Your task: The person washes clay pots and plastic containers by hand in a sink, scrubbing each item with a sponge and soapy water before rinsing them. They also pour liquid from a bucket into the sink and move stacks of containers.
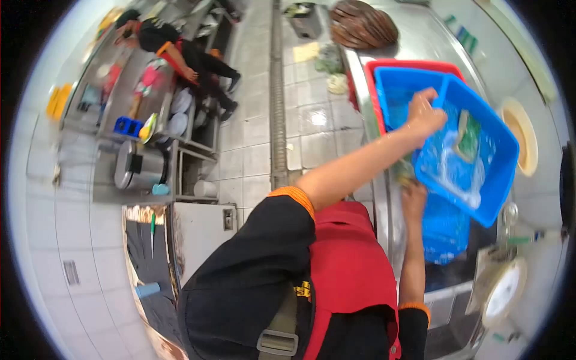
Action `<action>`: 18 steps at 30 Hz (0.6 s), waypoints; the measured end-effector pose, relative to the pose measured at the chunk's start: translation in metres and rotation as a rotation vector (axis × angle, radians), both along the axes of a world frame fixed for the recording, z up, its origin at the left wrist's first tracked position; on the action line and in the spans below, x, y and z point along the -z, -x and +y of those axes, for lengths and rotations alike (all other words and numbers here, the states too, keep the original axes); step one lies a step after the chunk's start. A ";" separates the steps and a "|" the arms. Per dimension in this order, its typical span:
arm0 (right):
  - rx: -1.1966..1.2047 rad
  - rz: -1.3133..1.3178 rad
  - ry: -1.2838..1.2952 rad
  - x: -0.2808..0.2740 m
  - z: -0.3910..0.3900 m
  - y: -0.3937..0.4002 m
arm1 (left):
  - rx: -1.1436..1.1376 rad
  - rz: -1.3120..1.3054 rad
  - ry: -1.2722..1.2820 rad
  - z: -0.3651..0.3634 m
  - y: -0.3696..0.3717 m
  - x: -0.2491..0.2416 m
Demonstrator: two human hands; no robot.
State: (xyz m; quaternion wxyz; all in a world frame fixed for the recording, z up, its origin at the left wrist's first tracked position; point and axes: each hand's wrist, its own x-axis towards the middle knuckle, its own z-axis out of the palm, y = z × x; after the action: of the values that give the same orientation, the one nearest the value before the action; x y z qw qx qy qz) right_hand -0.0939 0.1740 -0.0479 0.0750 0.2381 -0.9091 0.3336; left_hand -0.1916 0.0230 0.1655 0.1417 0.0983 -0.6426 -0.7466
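Note:
My left hand reaches across and grips the upper rim of a tilted blue tub. Suds wet the inside of that tub, where a green-and-white piece, perhaps a scouring pad, lies. Behind it, another blue tub sits in a red tub on the steel counter. My right hand is low beside the tilted tub's near edge, with its fingers curled. At those fingers is a blurred yellow-green thing whose kind I cannot make out. More blue plastic shows beneath the tilted tub.
A brown ridged bundle rests on the counter's far end. Round pale plates or lids lean along the right wall. Across the tiled floor, a person stands by steel shelves. A white cabinet is at left.

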 end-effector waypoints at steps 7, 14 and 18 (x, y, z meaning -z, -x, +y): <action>0.838 0.296 0.594 -0.080 0.167 -0.049 | -0.131 0.130 0.245 -0.003 -0.044 0.022; 0.468 0.044 -0.033 -0.150 0.102 0.000 | 0.338 -0.109 0.003 0.096 -0.069 0.044; 0.248 0.092 -0.411 -0.121 0.085 -0.028 | 0.438 -0.100 -0.285 0.125 -0.071 0.061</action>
State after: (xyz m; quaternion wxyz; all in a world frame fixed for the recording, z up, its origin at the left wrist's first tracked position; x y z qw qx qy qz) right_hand -0.0657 0.2589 0.0733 0.1067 0.1496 -0.9758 0.1189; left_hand -0.1208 0.1478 0.1040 -0.0704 0.0129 -0.5429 -0.8367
